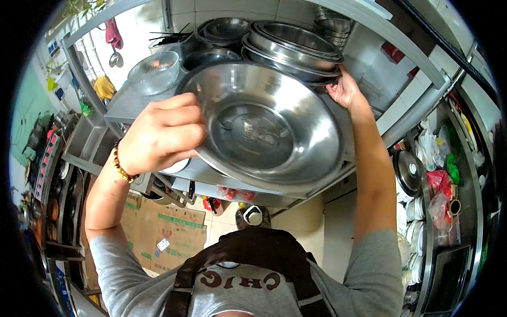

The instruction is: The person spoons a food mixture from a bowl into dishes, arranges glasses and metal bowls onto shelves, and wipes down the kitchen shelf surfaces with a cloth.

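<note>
My left hand (163,132) is closed on the rim of a large, shiny metal basin (253,132). The basin is tilted so that its inside faces me, and nothing lies in it. On the shelf behind, my right hand (344,87) has its fingers at the lower rims of a stack of metal basins (296,50). Its fingertips are partly hidden under the edge, so how firmly they grip does not show. A second stack of dark metal bowls (224,29) stands left of the basin stack, partly covered by the held basin.
A glass bowl (154,74) sits on the metal shelf (132,103) at the left. Small metal bowls (332,26) are piled at the back right. Metal frame bars (422,63) run close by my right arm. Flattened cardboard (163,227) covers part of the floor.
</note>
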A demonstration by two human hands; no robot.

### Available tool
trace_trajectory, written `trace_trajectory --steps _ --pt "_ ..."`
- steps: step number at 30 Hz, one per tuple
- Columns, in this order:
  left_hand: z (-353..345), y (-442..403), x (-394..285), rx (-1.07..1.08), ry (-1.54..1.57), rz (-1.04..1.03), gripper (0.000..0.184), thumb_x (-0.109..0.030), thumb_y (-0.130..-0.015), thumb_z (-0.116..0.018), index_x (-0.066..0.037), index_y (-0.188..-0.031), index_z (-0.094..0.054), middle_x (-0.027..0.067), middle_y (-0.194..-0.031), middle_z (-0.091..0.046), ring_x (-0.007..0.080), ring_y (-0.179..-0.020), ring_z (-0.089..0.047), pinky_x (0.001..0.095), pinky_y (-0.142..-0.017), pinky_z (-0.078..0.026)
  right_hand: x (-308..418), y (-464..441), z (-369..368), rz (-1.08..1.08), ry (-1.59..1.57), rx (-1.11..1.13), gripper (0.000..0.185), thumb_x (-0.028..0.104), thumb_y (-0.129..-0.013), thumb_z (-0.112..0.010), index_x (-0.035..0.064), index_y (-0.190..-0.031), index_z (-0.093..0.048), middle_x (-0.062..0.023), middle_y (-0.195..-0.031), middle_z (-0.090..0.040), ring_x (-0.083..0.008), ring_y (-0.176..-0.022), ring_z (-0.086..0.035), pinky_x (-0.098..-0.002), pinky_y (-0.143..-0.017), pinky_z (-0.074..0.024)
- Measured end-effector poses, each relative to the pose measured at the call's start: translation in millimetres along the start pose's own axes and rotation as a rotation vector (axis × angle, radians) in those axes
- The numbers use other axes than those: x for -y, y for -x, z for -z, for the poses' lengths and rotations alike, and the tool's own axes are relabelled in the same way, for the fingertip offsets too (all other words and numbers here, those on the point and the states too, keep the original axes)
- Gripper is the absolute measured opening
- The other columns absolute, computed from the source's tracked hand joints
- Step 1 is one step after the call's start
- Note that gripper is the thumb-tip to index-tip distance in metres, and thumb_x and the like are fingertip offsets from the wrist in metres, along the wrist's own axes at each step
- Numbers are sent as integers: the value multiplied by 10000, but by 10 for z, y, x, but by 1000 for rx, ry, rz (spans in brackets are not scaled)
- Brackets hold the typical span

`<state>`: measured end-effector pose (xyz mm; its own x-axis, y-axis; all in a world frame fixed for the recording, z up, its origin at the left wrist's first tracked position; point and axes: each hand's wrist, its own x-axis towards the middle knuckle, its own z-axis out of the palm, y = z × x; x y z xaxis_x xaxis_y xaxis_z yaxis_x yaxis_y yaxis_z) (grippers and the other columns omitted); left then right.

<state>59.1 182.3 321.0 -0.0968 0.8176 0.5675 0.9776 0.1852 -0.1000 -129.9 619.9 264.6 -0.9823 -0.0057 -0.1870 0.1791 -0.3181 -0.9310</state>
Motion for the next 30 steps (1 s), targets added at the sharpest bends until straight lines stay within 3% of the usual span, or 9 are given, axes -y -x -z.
trace_trajectory --steps 4,8,12,17,18,19,27,29,30 --pt "-83 -35 12 23 71 0 253 -234 -734 -584 3 -711 -500 103 -736 -527 286 -681 -510 363 -582 -428 -59 55 -28 50 -73 38 390 416 -874 -468 67 -1048 -478 -109 -937 -541 -174 -676 -565 -257 -522 -556" --pt "-22 47 -3 0 42 -45 184 -163 -675 -602 -15 -695 -495 85 -734 -518 268 -659 -499 355 -547 -428 -36 116 -75 4 -133 216 244 241 -836 -498 28 -953 -470 -158 -900 -548 -249 -697 -590 -299 -556 -577" --pt "10 113 -53 -74 59 -38 185 -143 -609 -617 -25 -666 -486 68 -712 -512 245 -628 -487 336 -512 -418 47 238 -332 4 -226 140 180 98 -793 -534 12 -937 -467 -178 -917 -544 -304 -719 -582 -316 -593 -586" --pt "-130 52 -121 -103 157 -91 172 -154 -626 -606 -43 -656 -478 55 -687 -487 226 -621 -482 311 -485 -413 218 162 -394 -130 -207 200 98 95 -813 -513 20 -867 -480 -210 -908 -526 -315 -756 -576 -293 -586 -588" --pt "-183 23 -119 -38 169 -119 165 -133 -709 -598 0 -682 -504 99 -700 -520 270 -610 -504 348 -498 -414 238 124 -360 -160 -229 207 106 85 -813 -515 14 -885 -483 -214 -902 -520 -312 -761 -580 -292 -591 -588" --pt "-270 -46 -144 -55 128 -94 162 -137 -674 -601 -15 -661 -495 87 -679 -482 263 -619 -497 342 -499 -412 242 116 -353 -195 -253 213 117 75 -813 -517 8 -903 -485 -217 -897 -515 -309 -766 -583 -292 -596 -589" --pt "-841 -534 104 -82 247 -92 242 -245 -723 -603 -44 -738 -470 90 -749 -460 294 -722 -477 392 -617 -426 413 445 -579 -128 20 79 112 10 -788 -541 -41 -876 -494 -234 -910 -509 -354 -837 -603 -305 -648 -591" --pt "-906 -572 156 -100 247 -94 255 -269 -716 -622 -53 -777 -501 72 -752 -485 276 -733 -492 376 -614 -439 444 557 -703 -121 183 128 25 18 -816 -511 5 -838 -513 -121 -834 -521 -259 -783 -630 -239 -635 -580" --pt "-929 -581 188 -115 246 -88 277 -293 -710 -640 -62 -817 -532 54 -756 -511 257 -743 -508 360 -612 -452 461 556 -734 -109 187 107 61 27 -825 -509 -11 -872 -521 -140 -859 -516 -277 -804 -624 -239 -639 -581"
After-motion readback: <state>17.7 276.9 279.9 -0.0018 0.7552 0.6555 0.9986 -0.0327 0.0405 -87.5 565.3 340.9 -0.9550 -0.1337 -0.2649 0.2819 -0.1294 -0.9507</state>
